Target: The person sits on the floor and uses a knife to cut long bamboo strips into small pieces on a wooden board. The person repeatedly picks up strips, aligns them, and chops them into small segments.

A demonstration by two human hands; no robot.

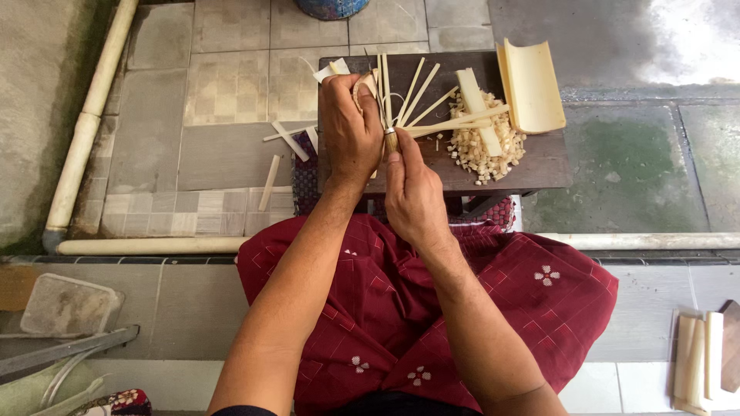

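Directly ahead of the person's lap, over the near edge of the small dark desk [539, 166], both hands meet. Left hand [351, 127] is clamped around a bundle of pale strips [408, 96], their long axis fanning away from the body. Right hand [412, 196], just nearer the body, is closed on a knife handle [391, 141] touching the bundle's base. Small cut cubes [482, 150] lie right of the hands.

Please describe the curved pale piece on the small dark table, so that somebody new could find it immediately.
Find the small dark wooden table in front of the seated person's knees. At its far right corner lies a curved bamboo piece, beside the pile of small cut chips. Unlike the thin sticks nearby, it is wide and trough-shaped.
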